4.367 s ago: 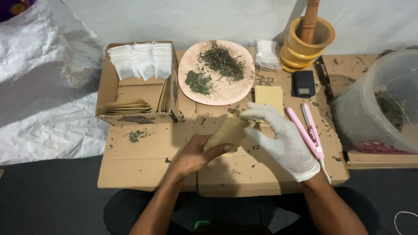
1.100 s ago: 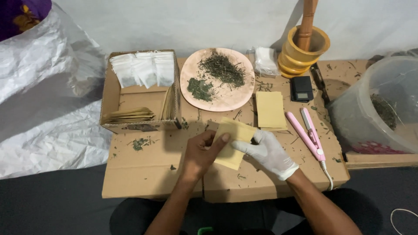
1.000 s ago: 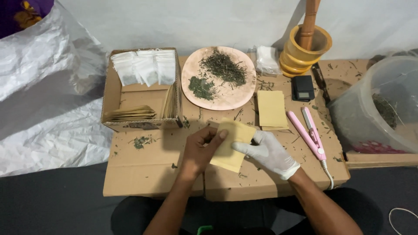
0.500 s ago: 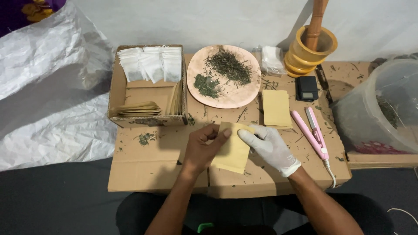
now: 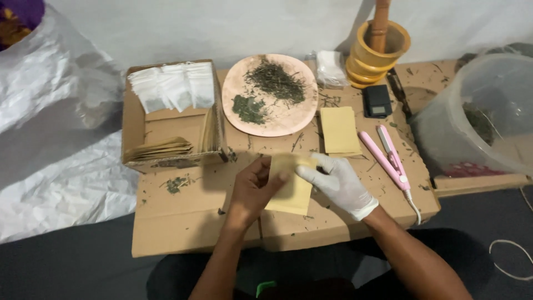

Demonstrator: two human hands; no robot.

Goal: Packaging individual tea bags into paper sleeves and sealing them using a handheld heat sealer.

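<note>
Tan paper pouch [image 5: 290, 186] — held upright-to-tilted just above the flat cardboard sheet [image 5: 183, 222], directly in front of the pink plate [image 5: 288, 125] and nearer the person. The bare left hand [image 5: 252, 186] gripped the pouch's left edge, thumb laid across its front face and fingers curled behind, clamped on the paper. The white-gloved right hand [image 5: 336, 183] met the pouch at its upper right corner, fingers drawn together and pinched on the top edge; whether they reached inside the mouth could not be told.

Landmark — the pink plate, which carried two heaps of dried green herb, one coarse and stalky, one finer and darker. Left of the plate stood an open cardboard box [image 5: 136, 119] holding white filter bags [image 5: 172, 89] along its far wall and stacks of tan pouches in its near part. Right of the plate, near its front edge, lay a second flat tan pouch [image 5: 338, 130]; further right, a pink heat-sealing clamp [image 5: 386, 158] with its cord trailing off the cardboard. Behind and right of the plate stood a yellow mortar with wooden pestle [image 5: 380, 47], a small black pocket scale [image 5: 377, 101] just in front of it. Far right of the plate was a translucent plastic tub [image 5: 472, 119] containing more herb.
</note>
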